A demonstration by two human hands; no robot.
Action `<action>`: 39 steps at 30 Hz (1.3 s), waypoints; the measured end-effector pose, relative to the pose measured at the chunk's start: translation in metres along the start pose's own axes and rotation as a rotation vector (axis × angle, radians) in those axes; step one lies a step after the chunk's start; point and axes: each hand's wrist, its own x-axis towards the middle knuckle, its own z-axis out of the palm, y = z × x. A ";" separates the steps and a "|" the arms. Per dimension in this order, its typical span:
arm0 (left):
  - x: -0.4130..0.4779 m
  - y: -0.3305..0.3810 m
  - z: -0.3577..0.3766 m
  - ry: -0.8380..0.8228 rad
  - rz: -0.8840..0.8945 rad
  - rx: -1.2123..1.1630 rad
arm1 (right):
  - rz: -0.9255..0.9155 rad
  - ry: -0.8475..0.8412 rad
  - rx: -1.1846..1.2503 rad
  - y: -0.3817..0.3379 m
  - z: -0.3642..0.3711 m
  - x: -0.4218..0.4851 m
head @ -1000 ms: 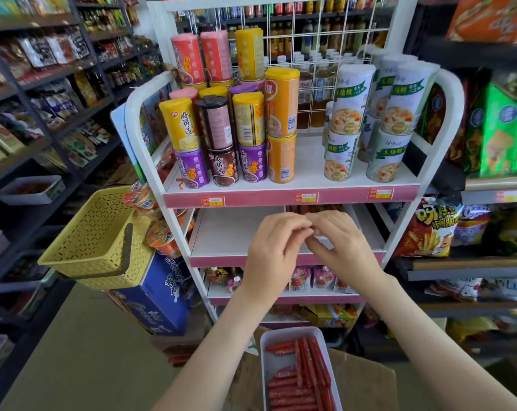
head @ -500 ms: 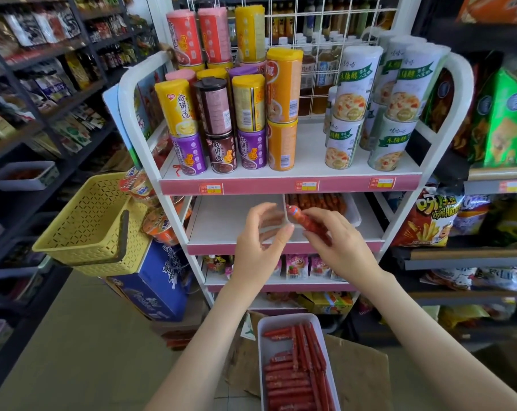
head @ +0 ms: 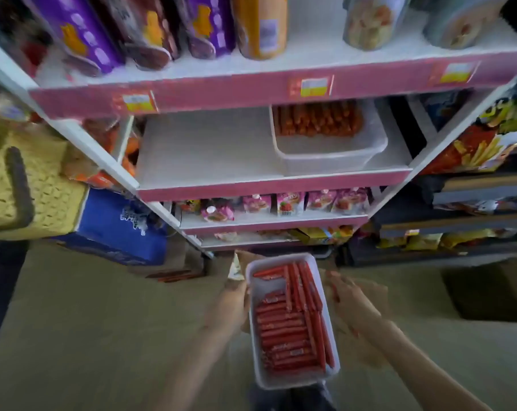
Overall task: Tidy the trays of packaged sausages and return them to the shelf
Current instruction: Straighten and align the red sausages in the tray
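A white tray (head: 292,381) packed with red packaged sausages (head: 289,327) sits low in front of me, below the rack. My left hand (head: 233,295) is against the tray's left rim with its fingers pointing forward; the blur hides any grip. My right hand (head: 349,298) hovers just off the right rim with its fingers spread, holding nothing. A second white tray (head: 331,155) with orange-red sausages (head: 316,120) at its back stands on the right of the middle shelf (head: 206,149).
Tall cans (head: 260,25) line the top shelf, and small snack packs (head: 286,203) fill the shelf below the middle one. A yellow basket (head: 28,185) and a blue box (head: 114,221) stand to the left of the rack. Snack bags (head: 482,143) crowd the right.
My view has tipped down. Both hands have dropped from the middle shelf to the low tray. The sausage my right hand held is gone from it.
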 end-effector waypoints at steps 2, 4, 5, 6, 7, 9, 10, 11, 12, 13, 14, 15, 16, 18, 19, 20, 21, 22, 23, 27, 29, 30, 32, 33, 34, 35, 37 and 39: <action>0.023 -0.020 0.040 -0.059 -0.013 0.035 | 0.017 -0.039 -0.045 0.019 0.043 0.019; 0.049 -0.036 0.075 -0.045 0.010 0.108 | 0.036 -0.008 -0.146 0.034 0.076 0.046; 0.062 -0.043 0.092 -0.043 0.046 0.160 | 0.030 -0.009 -0.103 0.038 0.092 0.059; 0.075 -0.046 0.105 -0.031 0.080 0.279 | 0.008 -0.001 -0.094 0.042 0.109 0.073; 0.089 -0.047 0.115 -0.009 0.093 0.385 | -0.002 -0.020 -0.137 0.047 0.123 0.086; 0.114 -0.046 0.132 0.025 0.121 0.556 | 0.046 -0.026 -0.210 0.055 0.149 0.111; 0.125 -0.045 0.141 0.050 0.126 0.645 | 0.039 0.032 -0.259 0.059 0.162 0.122; 0.133 -0.042 0.147 0.088 0.143 0.702 | 0.033 0.117 -0.288 0.059 0.172 0.130; 0.141 -0.041 0.154 0.107 0.153 0.774 | 0.032 0.164 -0.292 0.063 0.183 0.138; 0.147 -0.040 0.161 0.123 0.168 0.844 | 0.017 0.188 -0.311 0.067 0.192 0.143; 0.153 -0.037 0.166 0.165 0.195 0.906 | 0.015 0.188 -0.336 0.071 0.199 0.146; 0.157 -0.034 0.169 0.239 0.221 0.959 | 0.012 0.182 -0.377 0.074 0.204 0.147; 0.162 -0.033 0.173 0.291 0.234 1.007 | 0.008 0.207 -0.403 0.077 0.209 0.146; 0.174 -0.034 0.182 0.212 0.217 0.961 | -0.016 0.248 -0.404 0.078 0.210 0.146; 0.182 -0.034 0.186 0.161 0.199 0.880 | -0.036 0.248 -0.408 0.078 0.209 0.146; 0.190 -0.036 0.189 0.128 0.180 0.793 | -0.076 0.237 -0.422 0.078 0.210 0.145; 0.196 -0.035 0.189 0.125 0.171 0.703 | -0.128 0.221 -0.442 0.079 0.210 0.144; 0.201 -0.036 0.188 0.127 0.164 0.634 | -0.172 0.207 -0.458 0.081 0.211 0.144; 0.205 -0.038 0.189 0.121 0.146 0.585 | -0.189 0.196 -0.466 0.083 0.211 0.142; 0.208 -0.039 0.189 0.157 0.129 0.536 | -0.172 0.222 -0.478 0.089 0.208 0.139; 0.201 -0.034 0.187 0.161 0.154 0.608 | -0.172 0.223 -0.475 0.090 0.208 0.141; 0.194 -0.032 0.184 0.160 0.158 0.661 | -0.172 0.224 -0.469 0.090 0.207 0.142; 0.170 -0.026 0.169 0.186 0.147 0.746 | -0.165 0.210 -0.454 0.089 0.204 0.144; 0.159 -0.024 0.161 0.205 0.138 0.781 | -0.162 0.187 -0.458 0.088 0.202 0.144; 0.149 -0.025 0.152 0.243 0.131 0.776 | -0.155 0.155 -0.458 0.088 0.201 0.143; 0.140 -0.027 0.142 0.270 0.110 0.729 | -0.140 0.123 -0.455 0.087 0.201 0.142; 0.122 -0.032 0.122 0.249 0.080 0.617 | -0.109 0.101 -0.442 0.084 0.199 0.141; 0.104 -0.033 0.098 0.283 0.052 0.355 | -0.061 0.042 -0.409 0.078 0.191 0.138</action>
